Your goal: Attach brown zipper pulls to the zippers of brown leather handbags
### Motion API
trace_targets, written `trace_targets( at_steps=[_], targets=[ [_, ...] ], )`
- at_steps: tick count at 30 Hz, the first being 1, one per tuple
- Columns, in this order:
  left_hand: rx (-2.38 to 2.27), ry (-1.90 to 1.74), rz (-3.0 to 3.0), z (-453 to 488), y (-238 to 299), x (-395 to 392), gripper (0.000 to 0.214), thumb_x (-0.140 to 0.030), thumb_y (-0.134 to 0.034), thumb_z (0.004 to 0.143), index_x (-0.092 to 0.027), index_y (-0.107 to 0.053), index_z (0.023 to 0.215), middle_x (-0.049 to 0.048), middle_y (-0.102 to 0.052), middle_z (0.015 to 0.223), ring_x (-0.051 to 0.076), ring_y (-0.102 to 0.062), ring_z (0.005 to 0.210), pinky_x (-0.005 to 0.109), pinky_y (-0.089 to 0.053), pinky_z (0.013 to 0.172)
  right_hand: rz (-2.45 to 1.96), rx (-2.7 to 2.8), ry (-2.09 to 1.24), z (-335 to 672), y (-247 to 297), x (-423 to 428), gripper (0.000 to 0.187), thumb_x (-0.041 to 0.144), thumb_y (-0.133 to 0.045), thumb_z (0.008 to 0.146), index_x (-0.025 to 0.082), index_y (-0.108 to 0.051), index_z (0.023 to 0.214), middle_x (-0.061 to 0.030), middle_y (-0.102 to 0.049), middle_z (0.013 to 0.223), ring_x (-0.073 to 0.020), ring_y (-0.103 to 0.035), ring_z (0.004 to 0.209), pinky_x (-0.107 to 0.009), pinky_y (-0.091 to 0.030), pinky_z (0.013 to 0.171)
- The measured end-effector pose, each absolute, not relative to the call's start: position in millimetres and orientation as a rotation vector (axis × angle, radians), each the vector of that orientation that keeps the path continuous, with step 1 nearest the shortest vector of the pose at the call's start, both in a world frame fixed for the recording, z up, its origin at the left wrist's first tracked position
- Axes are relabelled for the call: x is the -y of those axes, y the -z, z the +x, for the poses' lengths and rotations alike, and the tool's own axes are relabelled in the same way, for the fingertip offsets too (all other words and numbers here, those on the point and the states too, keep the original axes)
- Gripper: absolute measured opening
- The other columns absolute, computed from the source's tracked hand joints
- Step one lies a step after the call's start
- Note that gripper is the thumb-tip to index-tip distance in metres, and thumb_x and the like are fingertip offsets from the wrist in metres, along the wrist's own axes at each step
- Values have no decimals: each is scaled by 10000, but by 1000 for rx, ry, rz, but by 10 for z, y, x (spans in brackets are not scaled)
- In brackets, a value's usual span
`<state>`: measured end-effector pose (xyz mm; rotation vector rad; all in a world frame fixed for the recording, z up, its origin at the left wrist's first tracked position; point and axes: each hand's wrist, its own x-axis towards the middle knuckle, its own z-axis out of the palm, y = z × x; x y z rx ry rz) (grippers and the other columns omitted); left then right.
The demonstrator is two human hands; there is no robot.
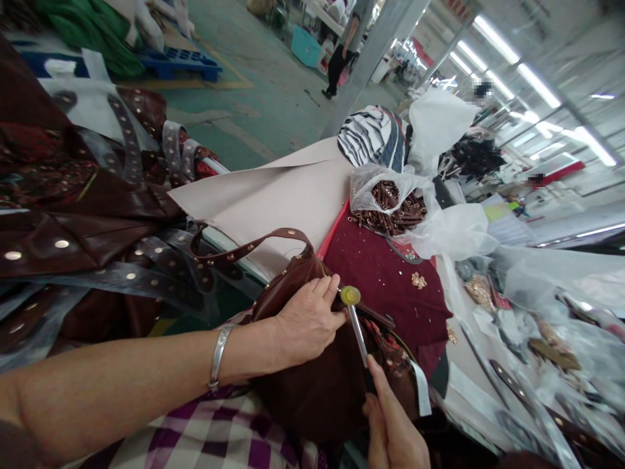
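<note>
My left hand [305, 319] presses down on the top edge of a dark brown leather handbag [317, 384] that rests against my lap, its studded strap [244, 246] arching up to the left. My right hand [393, 426] grips the metal shaft of a small hammer [356, 326] with a yellowish round head. The hammer head sits right at my left fingertips, on the bag's rim. A silver bracelet circles my left wrist.
A dark red cloth pad [390, 280] covers the table edge. Behind it lies a clear plastic bag of brown metal fittings [393, 208]. Stacked studded brown bags [88, 215] pile up at left. Clutter in plastic wrap fills the right. A person [344, 49] stands far off.
</note>
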<state>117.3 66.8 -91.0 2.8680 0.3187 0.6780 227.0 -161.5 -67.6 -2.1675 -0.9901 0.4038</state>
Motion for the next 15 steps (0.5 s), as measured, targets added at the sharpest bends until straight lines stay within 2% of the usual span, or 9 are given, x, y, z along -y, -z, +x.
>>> trace_targets(
  at_steps=[1,3,5,9,12,15],
  targets=[
    [-317,-680,2863,1170,912,-668,431,-303,-613,882,-189,-594,1298,346,-428,1423,432,-532,1245,506,-461,1003,-2183,898,-426,2237,667,1561,597,639,-542,890,224,-653,1305,-72,-715,836,-155,-637,562,-243,-559,529],
    [-331,-682,2856,1160,911,-676,465,-311,-632,875,-191,-574,1320,337,-420,1434,423,-524,1251,506,-452,1022,-2187,665,-440,2221,569,1502,680,645,-503,912,221,-509,1443,-17,-645,728,-91,-478,417,-193,-417,376],
    [-336,-673,2862,1147,903,-693,464,-310,-635,875,-191,-570,1319,309,-436,1434,413,-526,1237,507,-460,1014,-2180,509,-351,2351,417,1525,746,653,-512,904,241,-390,1515,6,-613,726,-79,-417,405,-182,-340,344],
    [-301,-646,2868,1115,851,-706,408,-275,-586,903,-205,-571,1305,184,-511,1405,375,-526,1201,502,-489,977,-2407,351,32,3103,299,1720,678,591,-533,881,302,-430,1486,-29,-673,841,-141,-535,520,-252,-453,463],
    [-233,-666,2844,1059,786,-683,375,-195,-526,921,-204,-576,1292,99,-582,1328,327,-520,1198,476,-485,982,-2669,186,199,3754,431,1896,630,420,-449,891,193,-446,1478,-118,-710,941,-260,-668,734,-396,-539,688],
    [-71,-809,2773,942,753,-768,429,-84,-414,929,-206,-560,1313,44,-588,1329,242,-496,1244,405,-426,1052,-2794,109,286,4202,587,2033,600,306,-387,874,90,-517,1419,-242,-686,1091,-386,-659,998,-531,-490,873]
  ],
)
